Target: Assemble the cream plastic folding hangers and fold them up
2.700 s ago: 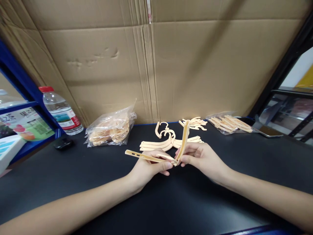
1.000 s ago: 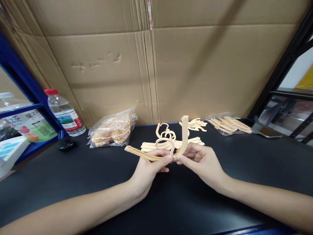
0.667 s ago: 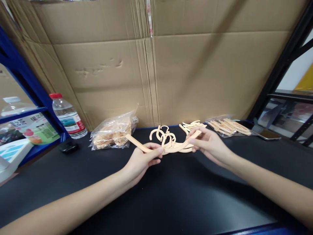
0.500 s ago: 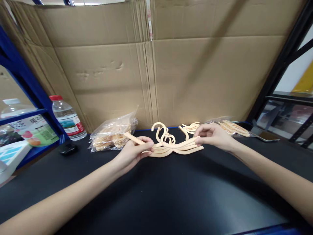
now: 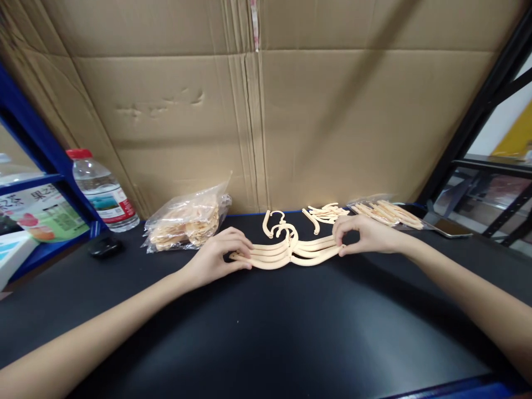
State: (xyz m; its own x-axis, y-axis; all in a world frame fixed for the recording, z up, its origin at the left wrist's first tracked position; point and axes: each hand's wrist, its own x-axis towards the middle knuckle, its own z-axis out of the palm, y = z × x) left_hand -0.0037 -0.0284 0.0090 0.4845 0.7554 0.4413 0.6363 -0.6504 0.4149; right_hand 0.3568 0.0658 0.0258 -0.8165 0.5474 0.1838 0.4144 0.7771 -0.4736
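Observation:
A small stack of cream plastic hangers (image 5: pixel 286 252) lies flat on the black table (image 5: pixel 266 332), hooks pointing away from me. My left hand (image 5: pixel 216 252) rests at the stack's left end, its fingers curled down on the hanger tips. At the right end, my right hand (image 5: pixel 361 235) pinches the tips between thumb and fingers. Both hands touch the stack.
A clear bag of cream parts (image 5: pixel 187 221) lies at the back left, beside a water bottle (image 5: pixel 102 191) and a small black object (image 5: pixel 102 245). Loose hook pieces (image 5: pixel 326 211), a second bag of parts (image 5: pixel 388 213) and a phone (image 5: pixel 451 226) lie back right. A cardboard wall (image 5: pixel 266 111) stands behind.
The two parts held up in my hands were spread into a hanger, carried forward and laid onto the stack. Both hands now sit at the stack's ends on the table.

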